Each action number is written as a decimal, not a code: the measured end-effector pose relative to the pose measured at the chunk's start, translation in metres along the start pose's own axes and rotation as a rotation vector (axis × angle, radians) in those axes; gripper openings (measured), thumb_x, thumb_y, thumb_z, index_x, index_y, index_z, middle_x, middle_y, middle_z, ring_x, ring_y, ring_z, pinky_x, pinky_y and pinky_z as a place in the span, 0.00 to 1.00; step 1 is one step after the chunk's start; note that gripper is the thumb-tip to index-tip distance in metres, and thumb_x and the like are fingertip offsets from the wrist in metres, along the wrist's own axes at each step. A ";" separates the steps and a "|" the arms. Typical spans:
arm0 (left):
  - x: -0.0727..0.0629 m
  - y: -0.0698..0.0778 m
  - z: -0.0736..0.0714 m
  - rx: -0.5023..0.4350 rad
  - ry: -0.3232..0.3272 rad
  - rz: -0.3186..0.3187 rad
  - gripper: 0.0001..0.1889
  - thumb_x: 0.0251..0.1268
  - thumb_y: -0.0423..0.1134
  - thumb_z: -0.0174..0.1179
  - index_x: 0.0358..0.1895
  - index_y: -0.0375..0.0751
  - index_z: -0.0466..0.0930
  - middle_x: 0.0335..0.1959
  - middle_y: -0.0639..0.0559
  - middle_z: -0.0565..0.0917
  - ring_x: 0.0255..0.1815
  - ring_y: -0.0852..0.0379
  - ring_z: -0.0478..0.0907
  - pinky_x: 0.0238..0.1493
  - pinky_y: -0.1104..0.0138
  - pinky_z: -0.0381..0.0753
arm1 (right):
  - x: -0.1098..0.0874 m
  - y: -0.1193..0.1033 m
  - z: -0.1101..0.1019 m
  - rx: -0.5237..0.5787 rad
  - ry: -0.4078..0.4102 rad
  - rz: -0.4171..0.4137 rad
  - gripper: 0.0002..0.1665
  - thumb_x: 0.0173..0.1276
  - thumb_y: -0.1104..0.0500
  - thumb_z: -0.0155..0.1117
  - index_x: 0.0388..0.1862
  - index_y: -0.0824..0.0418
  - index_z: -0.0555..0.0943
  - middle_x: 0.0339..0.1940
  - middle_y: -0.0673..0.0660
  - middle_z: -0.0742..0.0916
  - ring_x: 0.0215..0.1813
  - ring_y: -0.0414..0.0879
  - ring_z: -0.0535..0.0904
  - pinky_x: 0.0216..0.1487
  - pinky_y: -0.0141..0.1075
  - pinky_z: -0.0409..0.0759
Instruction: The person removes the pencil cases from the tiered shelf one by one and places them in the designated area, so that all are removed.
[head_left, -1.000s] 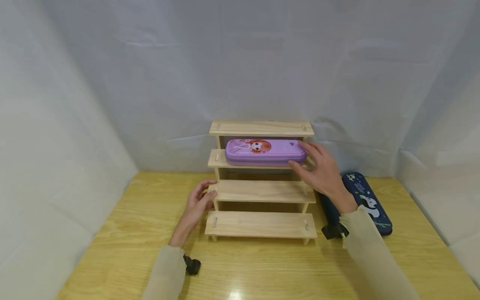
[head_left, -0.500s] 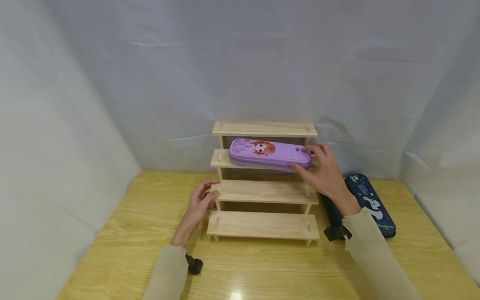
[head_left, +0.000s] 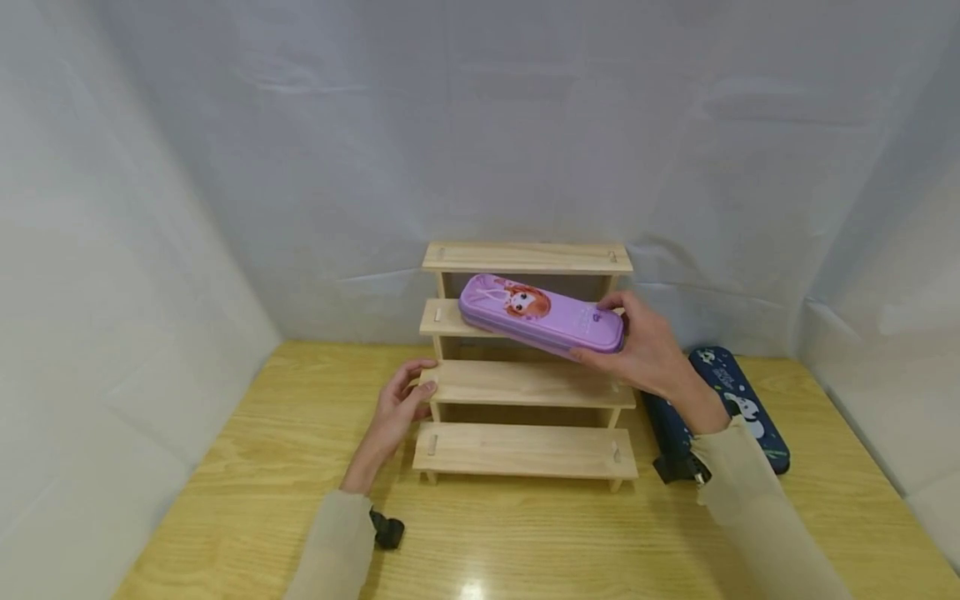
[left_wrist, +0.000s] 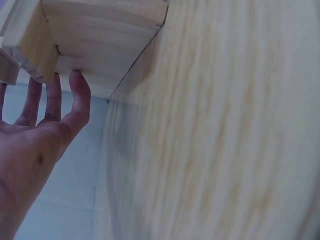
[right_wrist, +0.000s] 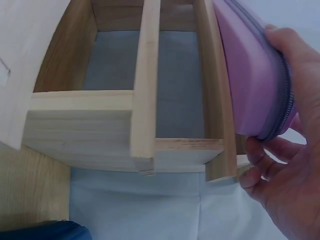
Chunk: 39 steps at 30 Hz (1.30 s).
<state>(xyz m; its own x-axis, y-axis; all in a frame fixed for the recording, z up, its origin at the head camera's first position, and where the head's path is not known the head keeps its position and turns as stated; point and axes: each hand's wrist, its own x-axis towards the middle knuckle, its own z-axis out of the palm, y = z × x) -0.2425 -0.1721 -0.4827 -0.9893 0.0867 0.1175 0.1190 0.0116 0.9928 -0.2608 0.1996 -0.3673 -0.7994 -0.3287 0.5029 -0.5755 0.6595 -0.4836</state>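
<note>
A four-tier stepped wooden shelf (head_left: pixel 525 450) stands on the table. My left hand (head_left: pixel 395 404) holds the left end of its second-lowest board, fingers bent around the side; in the left wrist view my fingertips reach the side panel (left_wrist: pixel 100 40). My right hand (head_left: pixel 647 350) grips the right end of a purple zipped pencil case (head_left: pixel 558 315) with a red-haired cartoon girl on the lid. The case slants over the second-highest board (head_left: pixel 442 317), left end farther back, right end jutting forward. In the right wrist view its zipper side (right_wrist: pixel 255 85) faces my palm.
A dark blue pencil case (head_left: pixel 738 408) with a panda on it lies on the table right of the shelf, partly under my right forearm. Pale sheeting (head_left: pixel 525 125) hangs behind the shelf and at both sides of the wood-grain table (head_left: pixel 285 450).
The purple pencil case's right end has swung forward and down off its straight lie on the board, carried by my right hand. My left hand keeps its hold on the shelf.
</note>
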 end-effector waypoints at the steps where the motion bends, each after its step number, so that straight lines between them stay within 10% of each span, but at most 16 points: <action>1: 0.000 0.000 0.000 0.000 -0.003 0.003 0.19 0.78 0.39 0.56 0.68 0.42 0.72 0.60 0.53 0.72 0.48 0.61 0.76 0.43 0.63 0.84 | 0.000 -0.001 0.000 -0.008 -0.014 0.004 0.45 0.50 0.49 0.86 0.62 0.62 0.72 0.55 0.62 0.82 0.49 0.51 0.77 0.47 0.41 0.74; 12: -0.001 -0.001 0.001 -0.004 -0.020 0.019 0.19 0.78 0.40 0.56 0.68 0.43 0.71 0.61 0.53 0.72 0.46 0.61 0.75 0.43 0.62 0.83 | -0.005 -0.004 0.004 -0.111 -0.044 -0.059 0.51 0.47 0.47 0.86 0.67 0.63 0.73 0.56 0.61 0.82 0.50 0.52 0.79 0.49 0.46 0.78; 28: 0.000 -0.001 0.002 0.001 -0.020 0.020 0.20 0.78 0.39 0.56 0.68 0.43 0.71 0.61 0.53 0.72 0.47 0.61 0.75 0.44 0.61 0.83 | -0.030 0.010 0.013 -0.191 0.134 -0.291 0.48 0.44 0.45 0.83 0.61 0.66 0.74 0.52 0.62 0.83 0.46 0.51 0.81 0.41 0.46 0.84; 39: -0.001 0.000 0.001 0.015 -0.023 0.019 0.20 0.79 0.40 0.55 0.69 0.43 0.71 0.63 0.51 0.72 0.47 0.61 0.75 0.44 0.60 0.83 | -0.056 0.019 0.008 -0.201 0.239 -0.312 0.50 0.59 0.29 0.69 0.59 0.71 0.75 0.49 0.67 0.84 0.44 0.56 0.83 0.39 0.50 0.85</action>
<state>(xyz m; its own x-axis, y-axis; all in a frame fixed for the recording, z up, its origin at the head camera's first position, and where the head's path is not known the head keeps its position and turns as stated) -0.2414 -0.1712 -0.4827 -0.9845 0.1102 0.1361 0.1396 0.0241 0.9899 -0.2283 0.2250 -0.4101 -0.5171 -0.3830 0.7655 -0.7190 0.6796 -0.1456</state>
